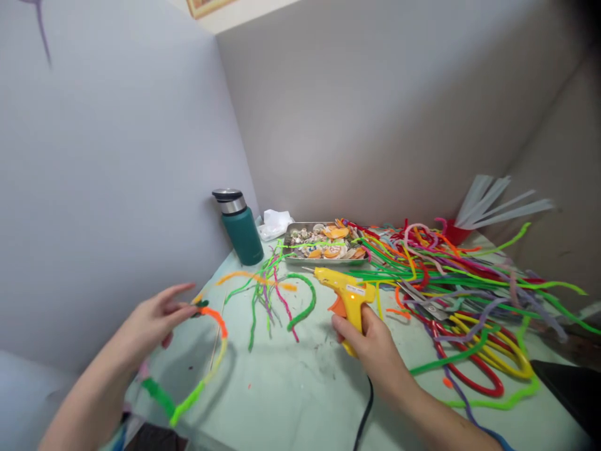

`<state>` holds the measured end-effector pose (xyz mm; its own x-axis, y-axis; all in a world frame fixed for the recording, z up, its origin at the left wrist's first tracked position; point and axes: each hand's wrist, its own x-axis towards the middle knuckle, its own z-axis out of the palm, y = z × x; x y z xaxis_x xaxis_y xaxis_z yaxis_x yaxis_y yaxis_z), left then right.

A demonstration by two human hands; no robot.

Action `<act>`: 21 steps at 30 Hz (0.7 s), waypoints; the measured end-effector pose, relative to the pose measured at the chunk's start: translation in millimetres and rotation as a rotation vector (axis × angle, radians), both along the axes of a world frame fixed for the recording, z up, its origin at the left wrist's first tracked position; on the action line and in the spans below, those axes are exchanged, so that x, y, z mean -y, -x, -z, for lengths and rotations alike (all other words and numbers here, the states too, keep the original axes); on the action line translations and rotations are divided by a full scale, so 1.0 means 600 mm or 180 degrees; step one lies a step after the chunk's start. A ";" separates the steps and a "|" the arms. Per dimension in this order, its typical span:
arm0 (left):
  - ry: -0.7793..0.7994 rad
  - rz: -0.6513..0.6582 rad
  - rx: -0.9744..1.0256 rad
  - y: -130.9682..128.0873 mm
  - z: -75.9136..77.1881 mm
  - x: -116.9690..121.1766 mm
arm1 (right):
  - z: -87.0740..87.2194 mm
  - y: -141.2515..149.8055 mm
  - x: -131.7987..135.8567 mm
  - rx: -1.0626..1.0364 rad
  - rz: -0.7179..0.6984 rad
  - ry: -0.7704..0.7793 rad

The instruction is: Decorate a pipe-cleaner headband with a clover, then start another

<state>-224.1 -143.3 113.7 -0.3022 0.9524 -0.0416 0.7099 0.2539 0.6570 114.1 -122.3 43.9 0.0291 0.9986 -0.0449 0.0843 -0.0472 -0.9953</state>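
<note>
In my left hand [157, 316], at the left, thumb and fingers pinch the top of a ring of joined pipe cleaners [220, 332] in orange, yellow, green and pink. A dark green bit and an orange strand show at the pinch. My right hand [370, 351] is wrapped round the handle of a yellow hot glue gun [345, 288], its nozzle pointing left. The gun's orange trigger [337, 307] is visible just above my thumb. Between the hands lie a curved green pipe cleaner [310, 300] and a bunch of thin twisted strands [265, 294].
A metal tray of seashells [326, 262] stands at the back, beside a white crumpled bag [276, 223] and a teal bottle [241, 235]. Many pipe cleaners [469, 275] cover the right side, with scissors [425, 300] among them. Glue sticks [488, 200] stand in a red cup [455, 233]. A black cord [365, 413] runs toward me.
</note>
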 end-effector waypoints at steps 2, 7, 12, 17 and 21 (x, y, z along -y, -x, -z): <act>-0.0099 -0.0236 -0.0395 -0.007 -0.008 -0.046 | 0.005 -0.010 0.004 0.0016 0.0094 -0.0098; 0.0019 0.0294 0.0648 -0.087 -0.023 -0.054 | 0.026 -0.030 0.008 0.0202 0.0363 -0.0380; 0.0066 0.0826 0.2143 -0.219 0.016 -0.093 | 0.015 -0.045 0.009 -0.0091 0.0468 -0.0412; 0.0277 0.1076 0.3065 -0.299 0.086 -0.162 | 0.003 -0.064 -0.004 -0.0122 0.0279 -0.0281; 0.0278 0.1093 0.3133 -0.319 0.128 -0.181 | 0.020 -0.073 -0.013 0.0027 0.0011 -0.0197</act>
<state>-32.5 -34.4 36.7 0.1886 0.9625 -0.1952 -0.0860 0.2142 0.9730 158.0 -114.2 31.7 0.0326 0.9993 0.0171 0.0926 0.0140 -0.9956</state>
